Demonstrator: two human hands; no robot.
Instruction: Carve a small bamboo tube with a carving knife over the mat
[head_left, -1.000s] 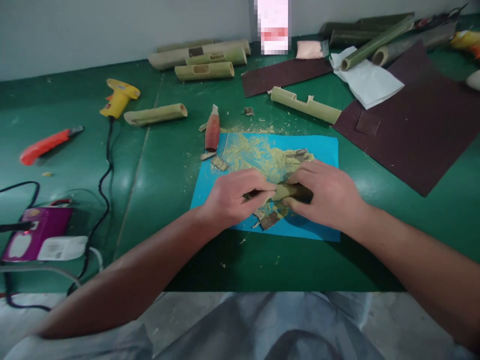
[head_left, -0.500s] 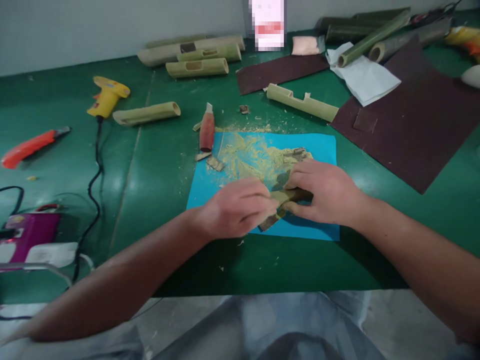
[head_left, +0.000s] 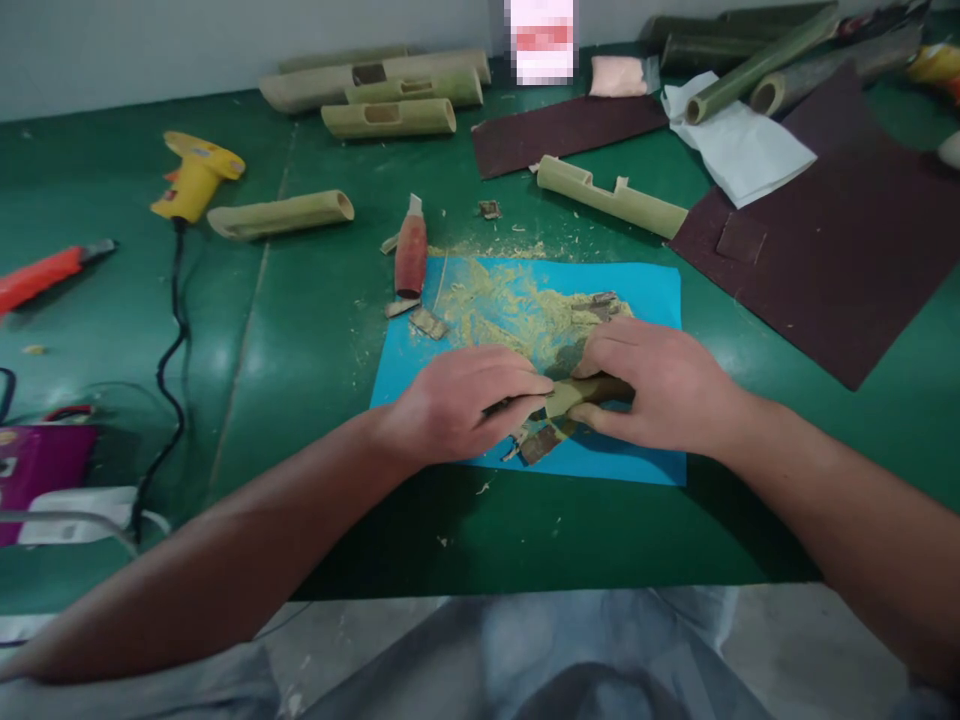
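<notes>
Right here, just below the centre of the frame, my right hand [head_left: 652, 385] pinches a short, pale green bamboo piece [head_left: 564, 399] between thumb and fingers, over a flat, bright blue sheet [head_left: 660, 300]. My left hand [head_left: 465, 405] curls at its left end; whether it's pinching it, I can't tell! Upper left of that sheet: a stubby, red-handled knife [head_left: 410, 257].

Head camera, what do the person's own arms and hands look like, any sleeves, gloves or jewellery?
The left hand and right hand are bare, with no gloves, rings or watch showing. The forearms are uncovered too. A grey-blue left sleeve shows at the bottom edge; only a scrap of the right sleeve appears.
</notes>
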